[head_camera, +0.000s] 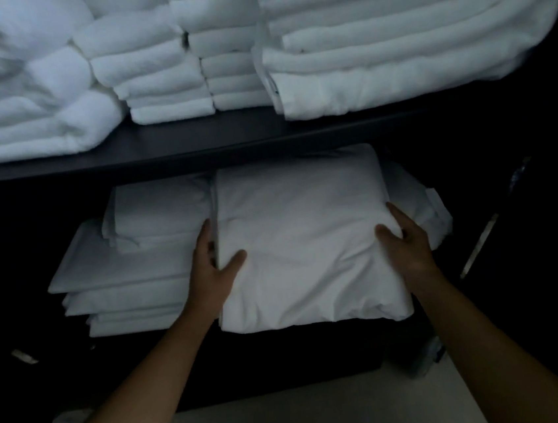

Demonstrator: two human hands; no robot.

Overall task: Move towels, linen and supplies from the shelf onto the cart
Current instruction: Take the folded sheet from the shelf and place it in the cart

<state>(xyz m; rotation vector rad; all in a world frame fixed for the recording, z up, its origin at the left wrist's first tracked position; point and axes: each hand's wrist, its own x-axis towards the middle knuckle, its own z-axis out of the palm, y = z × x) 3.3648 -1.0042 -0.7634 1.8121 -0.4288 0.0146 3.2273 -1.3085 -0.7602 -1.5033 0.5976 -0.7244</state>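
A folded white linen bundle lies on the lower shelf, its front edge sticking out past the shelf. My left hand grips its left side, thumb on top and fingers tucked down the edge. My right hand grips its right side the same way. More white linen shows under and behind the bundle on the right. No cart is in view.
A stack of folded sheets sits to the left on the lower shelf. The dark upper shelf board carries several piles of white towels. Pale floor shows below. The surroundings are very dark.
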